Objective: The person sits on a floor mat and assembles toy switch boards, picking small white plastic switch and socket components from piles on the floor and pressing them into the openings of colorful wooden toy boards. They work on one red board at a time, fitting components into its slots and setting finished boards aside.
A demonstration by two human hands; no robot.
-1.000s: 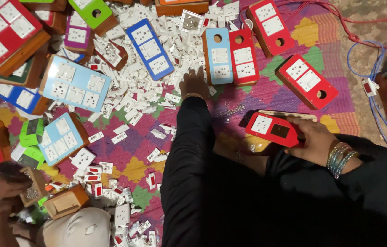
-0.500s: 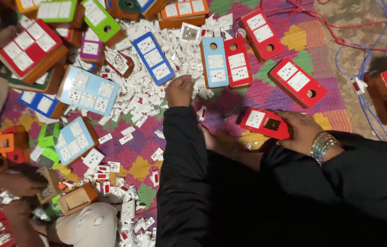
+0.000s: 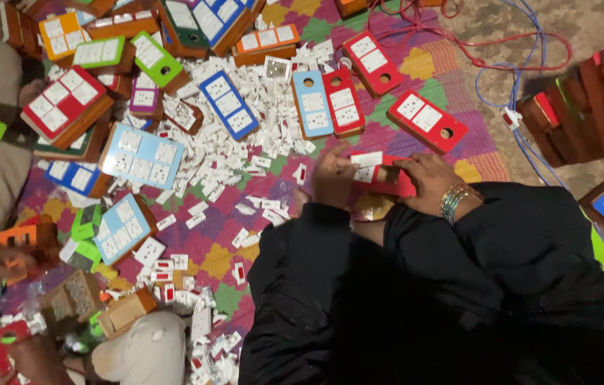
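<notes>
Left hand (image 3: 335,176) and right hand (image 3: 427,180) are both clamped on the same red board (image 3: 385,178), one at each end, fingers curled over its top edge. Bangles (image 3: 453,201) sit on the right wrist. Just above the hands are a blue board (image 3: 311,104) and more red ones, with loose white switches (image 3: 245,171) scattered off to the left on the mat (image 3: 452,85).
</notes>
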